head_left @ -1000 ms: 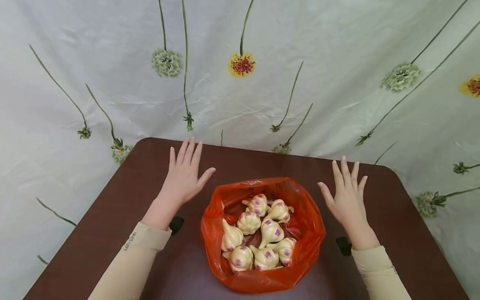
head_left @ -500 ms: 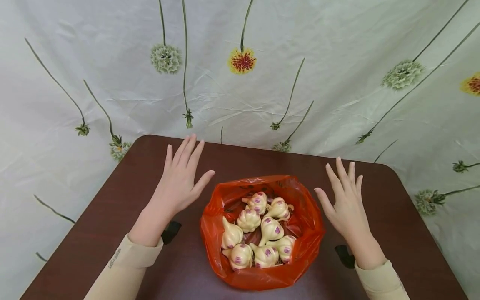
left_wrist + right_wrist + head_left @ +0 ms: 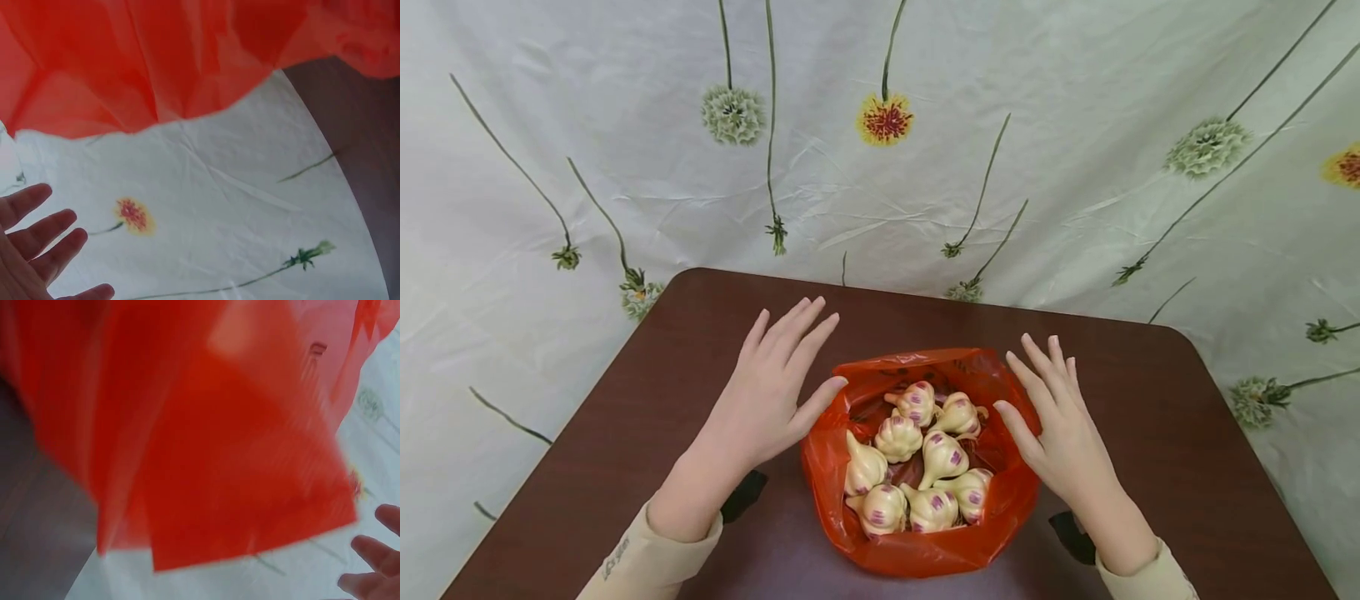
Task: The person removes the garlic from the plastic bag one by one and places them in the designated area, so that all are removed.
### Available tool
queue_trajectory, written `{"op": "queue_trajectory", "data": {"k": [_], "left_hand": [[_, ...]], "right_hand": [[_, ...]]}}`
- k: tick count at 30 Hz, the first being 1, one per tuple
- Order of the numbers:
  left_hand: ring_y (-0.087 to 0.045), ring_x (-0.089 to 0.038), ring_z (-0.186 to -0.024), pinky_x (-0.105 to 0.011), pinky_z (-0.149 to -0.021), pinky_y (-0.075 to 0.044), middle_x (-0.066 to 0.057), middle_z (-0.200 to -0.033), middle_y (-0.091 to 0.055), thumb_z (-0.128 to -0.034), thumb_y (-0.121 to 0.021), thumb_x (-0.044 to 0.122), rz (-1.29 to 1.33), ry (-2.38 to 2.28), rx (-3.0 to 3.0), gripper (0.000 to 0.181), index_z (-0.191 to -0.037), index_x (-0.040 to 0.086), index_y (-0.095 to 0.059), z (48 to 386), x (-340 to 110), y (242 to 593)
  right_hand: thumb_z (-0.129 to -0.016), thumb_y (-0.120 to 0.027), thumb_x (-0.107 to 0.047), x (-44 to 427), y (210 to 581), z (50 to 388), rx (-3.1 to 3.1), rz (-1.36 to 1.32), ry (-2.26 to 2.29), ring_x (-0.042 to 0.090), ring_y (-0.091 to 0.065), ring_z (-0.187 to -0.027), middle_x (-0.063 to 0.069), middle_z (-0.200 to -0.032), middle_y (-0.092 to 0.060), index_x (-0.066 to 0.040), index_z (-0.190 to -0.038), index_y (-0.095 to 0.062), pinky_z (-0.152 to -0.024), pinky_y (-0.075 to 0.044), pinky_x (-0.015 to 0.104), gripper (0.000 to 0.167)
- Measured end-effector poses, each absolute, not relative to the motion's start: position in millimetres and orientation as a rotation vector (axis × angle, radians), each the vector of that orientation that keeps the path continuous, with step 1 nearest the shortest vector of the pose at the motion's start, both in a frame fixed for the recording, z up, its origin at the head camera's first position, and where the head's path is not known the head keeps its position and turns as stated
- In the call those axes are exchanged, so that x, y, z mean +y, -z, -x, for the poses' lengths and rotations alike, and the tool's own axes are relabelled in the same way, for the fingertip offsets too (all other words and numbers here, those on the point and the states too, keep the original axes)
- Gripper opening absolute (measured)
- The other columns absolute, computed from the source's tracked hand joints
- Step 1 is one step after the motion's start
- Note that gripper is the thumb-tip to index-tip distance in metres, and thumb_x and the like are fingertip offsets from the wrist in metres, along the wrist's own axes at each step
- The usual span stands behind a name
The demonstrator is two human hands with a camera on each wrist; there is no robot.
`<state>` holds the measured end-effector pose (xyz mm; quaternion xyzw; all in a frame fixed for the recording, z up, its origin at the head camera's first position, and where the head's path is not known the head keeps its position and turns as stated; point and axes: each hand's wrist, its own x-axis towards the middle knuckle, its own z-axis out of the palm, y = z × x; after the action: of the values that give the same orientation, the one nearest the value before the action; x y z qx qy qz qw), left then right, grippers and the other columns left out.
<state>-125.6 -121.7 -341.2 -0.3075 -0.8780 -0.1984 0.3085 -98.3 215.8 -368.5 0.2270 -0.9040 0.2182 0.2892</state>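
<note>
A red plastic bag [image 3: 925, 557] stands wide-mouthed on the table, with several garlic bulbs [image 3: 943, 458] inside, cream with purple marks. My left hand [image 3: 760, 400] is at the bag's left side, fingers spread and straight, the thumb over its far left rim. On the other side my right hand [image 3: 1060, 417] has its fingers extended and overlaps the bag's right rim from above. Whether either hand touches the plastic I cannot tell. Both wrist views are largely filled by the bag's red wall [image 3: 162, 56], with loose fingers [image 3: 378, 556] holding nothing.
The dark brown table [image 3: 647, 400] has rounded far corners. Behind it hangs a pale cloth [image 3: 850, 192] printed with dandelions and yellow-red flowers. A small black object [image 3: 745, 496] shows under each wrist.
Both hands have come inward and nearer to the bag: the left to the right and slightly down, the right to the left. The bag and garlic stay in place.
</note>
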Motion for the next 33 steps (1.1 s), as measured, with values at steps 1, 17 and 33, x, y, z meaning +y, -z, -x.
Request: {"op": "queue_trajectory", "data": {"k": [1, 17, 33], "left_hand": [[-0.041, -0.037, -0.139, -0.065, -0.113, -0.024, -0.019, -0.149, -0.046, -0.1026, -0.028, 0.056, 0.834, 0.522, -2.312, 0.069, -0.141, 0.004, -0.050, 123.2, -119.6, 341.7], [-0.058, -0.026, -0.124, -0.060, -0.111, -0.032, -0.008, -0.124, -0.066, -0.0836, -0.076, 0.026, 0.997, 0.525, -2.376, 0.041, -0.120, 0.010, -0.067, 106.2, -99.3, 365.9], [-0.055, -0.029, -0.122, -0.064, -0.107, -0.035, -0.008, -0.126, -0.063, -0.0697, -0.086, 0.044, 0.931, 0.383, -2.675, 0.070, -0.128, 0.012, -0.064, 111.6, -116.2, 390.4]], "right_hand": [[-0.100, -0.043, -0.052, 213.5, 368.8, 96.6, -2.424, -0.621, -0.588, 0.037, -0.023, -0.150, 0.015, -0.155, -0.040, -0.006, -0.142, -0.051, -0.121, -0.014, 0.054, 0.063], [-0.087, -0.076, -0.025, 179.7, 385.0, 89.3, -2.687, -0.665, -0.565, 0.028, -0.065, -0.113, 0.011, -0.128, -0.065, -0.009, -0.123, -0.067, -0.089, -0.056, 0.043, 0.041], [-0.091, -0.071, -0.020, 184.6, 404.8, 112.3, -2.941, -0.443, -0.795, 0.032, -0.061, -0.117, 0.013, -0.128, -0.063, -0.006, -0.129, -0.061, -0.099, -0.049, 0.051, 0.042]]}}
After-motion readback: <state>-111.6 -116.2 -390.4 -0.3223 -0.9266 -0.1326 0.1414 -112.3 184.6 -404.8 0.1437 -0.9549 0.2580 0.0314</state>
